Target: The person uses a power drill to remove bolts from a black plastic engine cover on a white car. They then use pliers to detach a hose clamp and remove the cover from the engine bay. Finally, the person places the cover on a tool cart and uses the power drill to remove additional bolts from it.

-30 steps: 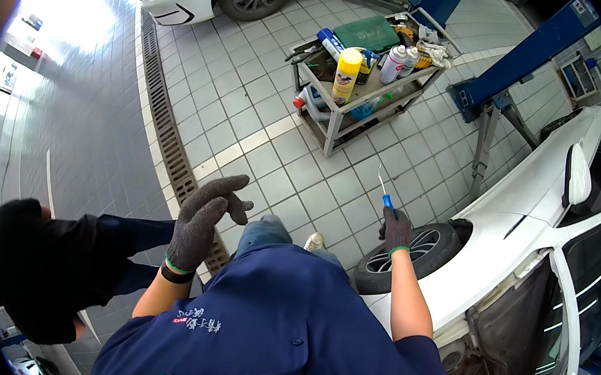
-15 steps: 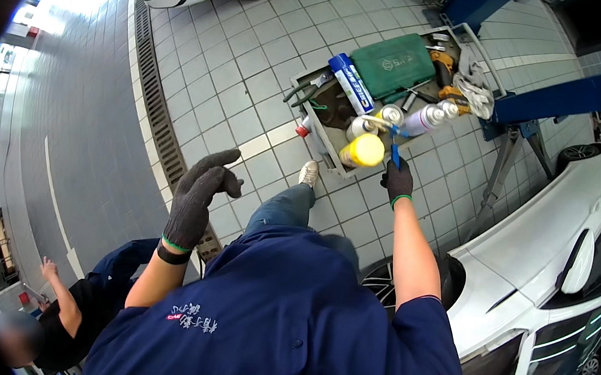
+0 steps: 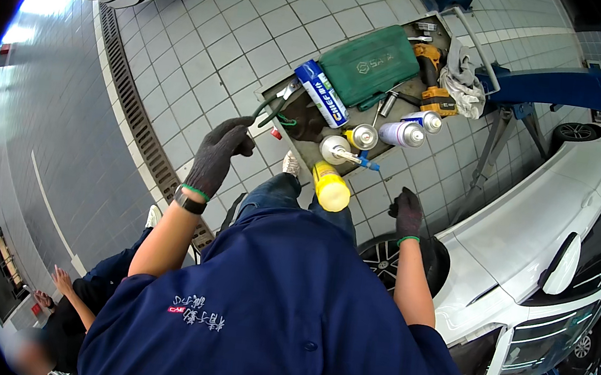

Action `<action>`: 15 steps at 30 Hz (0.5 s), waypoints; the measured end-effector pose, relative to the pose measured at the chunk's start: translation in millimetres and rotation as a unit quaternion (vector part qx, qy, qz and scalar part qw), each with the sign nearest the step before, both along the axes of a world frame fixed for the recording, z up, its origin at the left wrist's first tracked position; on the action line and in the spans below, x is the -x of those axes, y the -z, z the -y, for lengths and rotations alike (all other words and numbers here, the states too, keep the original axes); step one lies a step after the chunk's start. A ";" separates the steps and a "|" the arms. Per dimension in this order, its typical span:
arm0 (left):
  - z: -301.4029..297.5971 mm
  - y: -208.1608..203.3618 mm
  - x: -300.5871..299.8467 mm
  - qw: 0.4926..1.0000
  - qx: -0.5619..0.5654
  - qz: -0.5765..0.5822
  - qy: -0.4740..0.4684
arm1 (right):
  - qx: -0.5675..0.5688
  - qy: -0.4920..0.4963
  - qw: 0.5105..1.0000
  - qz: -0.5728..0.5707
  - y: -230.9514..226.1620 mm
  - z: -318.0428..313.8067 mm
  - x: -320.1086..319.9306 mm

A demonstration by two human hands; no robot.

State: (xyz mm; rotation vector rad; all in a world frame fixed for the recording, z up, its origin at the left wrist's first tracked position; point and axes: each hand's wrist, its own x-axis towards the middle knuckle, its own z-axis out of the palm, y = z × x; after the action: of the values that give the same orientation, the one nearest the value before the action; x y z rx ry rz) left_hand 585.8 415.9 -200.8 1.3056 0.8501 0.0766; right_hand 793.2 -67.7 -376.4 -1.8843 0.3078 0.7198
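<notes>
My left hand [image 3: 220, 152] wears a dark glove and is open, its fingers stretched toward the dark handles of pliers [image 3: 274, 109] at the cart's left corner. Whether the fingertips touch them I cannot tell. My right hand [image 3: 407, 216], also gloved, is loosely closed to the right of the cart, with nothing visible in it. Between the hands, a slim tool with a blue handle [image 3: 367, 164] lies by a white-topped can [image 3: 334, 149]. A yellow-capped container [image 3: 331, 188] stands at the cart's near edge.
The grey tool cart [image 3: 297, 150] also carries a green case [image 3: 370, 63], a blue-and-white box [image 3: 321, 94], spray cans [image 3: 401, 133], a yellow power tool [image 3: 438, 99] and rags [image 3: 463, 84]. A white car [image 3: 522, 257] is at right. Another person [image 3: 77, 295] is at lower left.
My right hand has let go of the blue-handled tool and drawn back toward me. My left hand has moved up beside the pliers. The cart's contents appear nearer and further left in view.
</notes>
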 end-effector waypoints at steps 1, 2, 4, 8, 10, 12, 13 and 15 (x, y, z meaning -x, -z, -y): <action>1.5 9.0 -12.9 1.000 0.014 0.004 -0.007 | 0.004 0.001 1.000 0.017 -6.2 7.9 -11.3; 4.0 19.0 -25.4 0.999 0.027 0.007 -0.016 | 0.000 0.004 1.000 0.031 -12.0 15.2 -21.4; 10.2 43.0 -62.2 0.999 0.032 -0.003 -0.036 | -0.002 0.020 0.998 0.056 -28.8 24.6 -34.3; -0.7 130.7 -127.3 0.996 0.072 -0.037 -0.033 | -0.006 0.035 0.995 0.094 -57.6 23.8 -47.2; 10.1 129.7 -141.9 0.991 0.113 -0.045 -0.055 | -0.011 0.033 0.994 0.104 -68.4 18.5 -49.1; 24.6 111.4 -157.8 0.985 0.139 -0.031 -0.097 | -0.009 0.018 0.993 0.114 -75.0 20.1 -43.7; 27.1 110.7 -158.1 0.987 0.131 -0.033 -0.091 | -0.012 0.011 0.993 0.118 -76.0 20.9 -40.8; 28.9 121.5 -146.5 0.994 0.048 -0.037 -0.088 | -0.024 0.004 0.992 0.124 -76.6 23.7 -36.0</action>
State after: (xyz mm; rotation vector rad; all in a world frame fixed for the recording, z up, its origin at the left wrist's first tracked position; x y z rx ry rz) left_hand 732.3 387.0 -322.3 1.1480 1.0196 0.1265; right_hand 829.1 -91.4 -299.9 -1.9008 0.1380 0.4766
